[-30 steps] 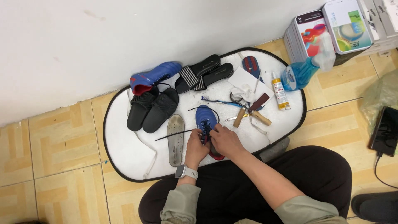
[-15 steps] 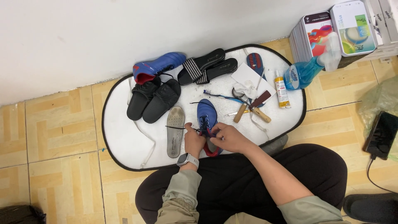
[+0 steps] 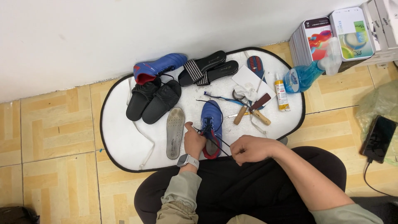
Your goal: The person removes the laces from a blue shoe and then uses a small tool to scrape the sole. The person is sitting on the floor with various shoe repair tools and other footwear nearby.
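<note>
- While the blue shoe (image 3: 211, 124) lies sole-down at the lower centre of the frame, on the white oval mat (image 3: 124, 141), the left hand (image 3: 194, 141) is closed on its left side near the heel opening, bracing it.
- The right hand (image 3: 248, 149), just right of the shoe and apart from the left hand, is pinched shut on a dark lace (image 3: 222, 143) that runs taut from the eyelets to the fingers.
- Judged step: lacing or tensioning the lace. Keep the pull in line with the eyelet row, so that the shoe does not twist under the bracing hand.
- Keep the left hand low on the shoe. Should it lift, the lace tension will likely drag the shoe toward the lap.
- Draw slack evenly. Which eyelet the lace leaves from cannot be told at this size, so check each crossing before tightening.
- A grey insole (image 3: 175, 132) lies just left of the shoe, touching or nearly touching the left hand; avoid nudging it off the mat.
- Wooden-handled tools (image 3: 253, 114) lie to the right of the shoe toward the centre right of the mat. Keep the free lace end clear of them.
- A second blue shoe (image 3: 159, 66) and the black sandals (image 3: 153, 99) sit at the upper left of the mat, well apart from the work.
</note>
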